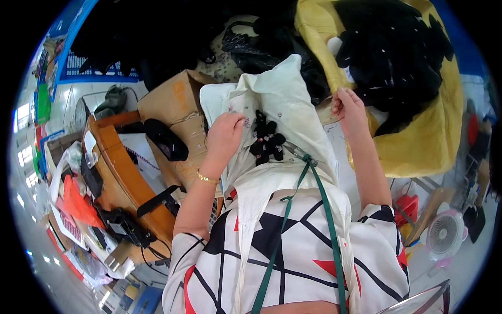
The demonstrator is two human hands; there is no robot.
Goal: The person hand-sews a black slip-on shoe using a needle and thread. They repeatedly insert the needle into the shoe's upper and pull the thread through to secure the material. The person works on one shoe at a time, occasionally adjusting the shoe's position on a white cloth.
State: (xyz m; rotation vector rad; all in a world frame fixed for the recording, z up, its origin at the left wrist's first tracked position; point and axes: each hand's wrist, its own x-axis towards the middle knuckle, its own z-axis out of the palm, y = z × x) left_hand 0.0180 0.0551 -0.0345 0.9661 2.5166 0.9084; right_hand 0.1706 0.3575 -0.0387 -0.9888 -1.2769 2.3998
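Observation:
My left hand (226, 135) is closed, fingers curled with thumb against them, above the left part of the white cloth (293, 94) spread over my lap. To the right, my right hand (349, 109) is raised near the yellow sack, fingers pinched together. Whatever either hand may hold is too small or hidden to make out. Between them a small heap of black fabric pieces (267, 140), rounded and knotted-looking, rests on the cloth. Just right of that heap lies a small metal tool (295, 150), perhaps thread snips, beside a green cord (321, 193) hanging over my front.
A yellow sack (418, 154) full of black pieces (392, 57) stands at the far right. A cardboard box (170, 99) and a wooden table edge (123, 172) with a black shoe-like object (165, 139) are left. A white fan (445, 230) is low right.

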